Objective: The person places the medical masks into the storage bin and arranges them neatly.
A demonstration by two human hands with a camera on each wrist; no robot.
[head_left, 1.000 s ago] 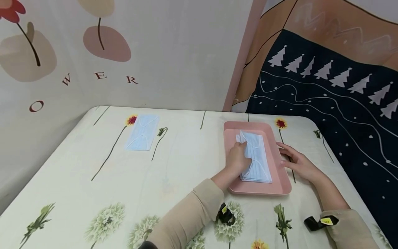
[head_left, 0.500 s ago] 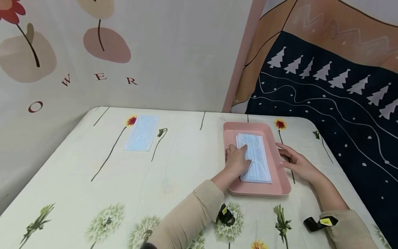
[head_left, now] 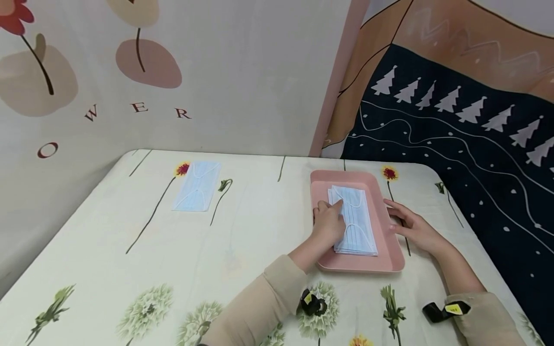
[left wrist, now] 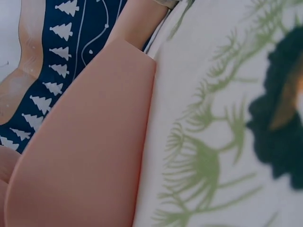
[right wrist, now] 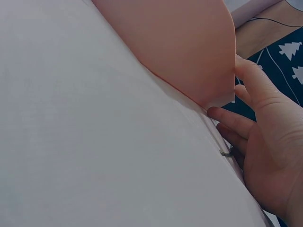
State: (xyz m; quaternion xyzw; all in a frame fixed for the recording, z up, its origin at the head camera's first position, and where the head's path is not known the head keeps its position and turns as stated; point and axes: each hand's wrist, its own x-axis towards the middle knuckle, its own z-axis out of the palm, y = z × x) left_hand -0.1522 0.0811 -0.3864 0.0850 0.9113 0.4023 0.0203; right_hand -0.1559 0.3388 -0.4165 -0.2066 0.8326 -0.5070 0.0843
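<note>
In the head view, a stack of light-blue disposable face masks [head_left: 356, 223] lies in a pink tray [head_left: 385, 257] on the right side of the table. My left hand [head_left: 328, 225] is inside the tray, over the stack's left edge. One digit touches the masks; its other fingers lie bent by the tray's left wall, partly hidden. Outside the tray's right wall, my right hand [head_left: 413, 228] has loosely spread fingers at the rim. The right wrist view shows those fingers [right wrist: 236, 122] against the tray wall [right wrist: 184, 52]. Only a sliver of left hand [left wrist: 5, 165] appears in the left wrist view.
A single blue face mask [head_left: 197, 187] lies flat at the back left of the table. The tablecloth [head_left: 259, 216] is white with printed flowers. A pale wall hanging [head_left: 259, 81] stands behind, and a dark tree-patterned cloth [head_left: 450, 125] hangs at the right.
The upper mask has slid down a little and now sits level with the stack. My left hand has shifted slightly left off the masks. My right hand has stayed put.
</note>
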